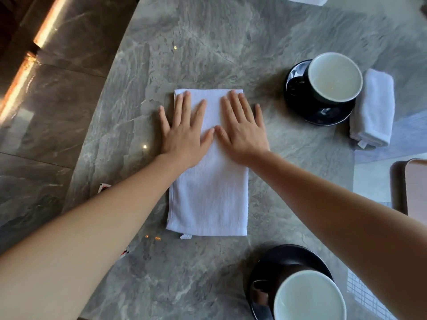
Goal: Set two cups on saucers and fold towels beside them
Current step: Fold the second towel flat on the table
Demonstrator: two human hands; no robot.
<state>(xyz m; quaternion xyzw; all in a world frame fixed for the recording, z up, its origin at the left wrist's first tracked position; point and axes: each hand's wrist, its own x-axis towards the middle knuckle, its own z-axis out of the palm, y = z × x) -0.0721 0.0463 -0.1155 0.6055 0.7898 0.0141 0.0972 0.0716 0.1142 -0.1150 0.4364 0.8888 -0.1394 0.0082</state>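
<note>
Head cam: smoothing white towel (208, 199) under left hand (184, 137) and right hand (242, 137), both flat, gripping nothing. Next, probably another fold toward the wrists.

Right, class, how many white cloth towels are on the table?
2. One white cloth towel lies flat centrally; a folded white towel sits beside the far black saucer.
</note>
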